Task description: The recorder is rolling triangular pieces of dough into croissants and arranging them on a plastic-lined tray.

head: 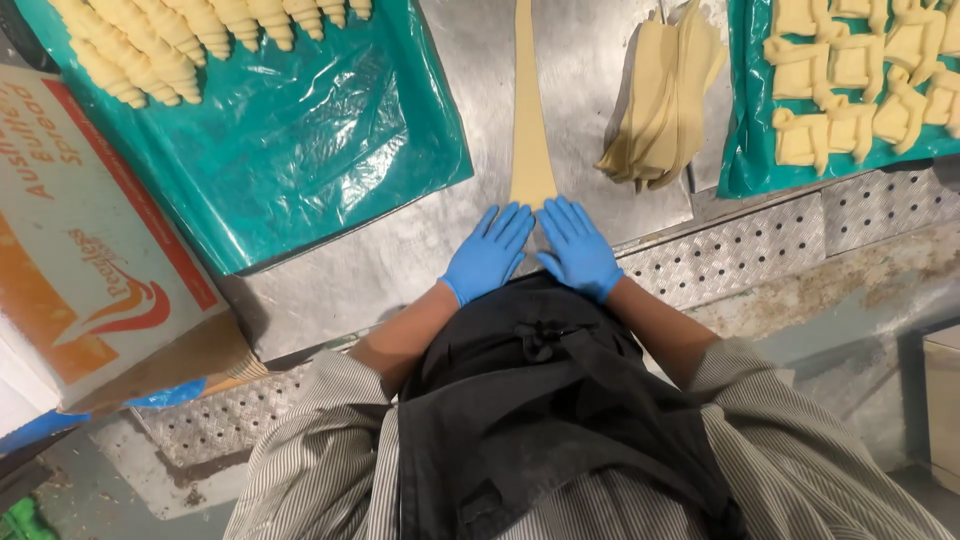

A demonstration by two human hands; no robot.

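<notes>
Gloved hands (533, 250) flat on dough triangle (530, 130), orange-white carton (80, 240) left

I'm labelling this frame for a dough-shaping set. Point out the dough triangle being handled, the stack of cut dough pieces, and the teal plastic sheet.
dough triangle (531, 150), head view, mid strip.
stack of cut dough pieces (655, 105), head view, centre.
teal plastic sheet (300, 150), head view, bare middle.

On the tabletop (440, 60), the dough strip (530, 110) runs straight away from both hands (490, 250), which rest side by side on its near end. Left lies a sheet (300, 140) carrying rolled croissants (160, 40); a box (80, 240) sits further left. Right lies a dough stack (660, 100), then a second sheet (745, 150) with folded pastries (860, 70).
</notes>
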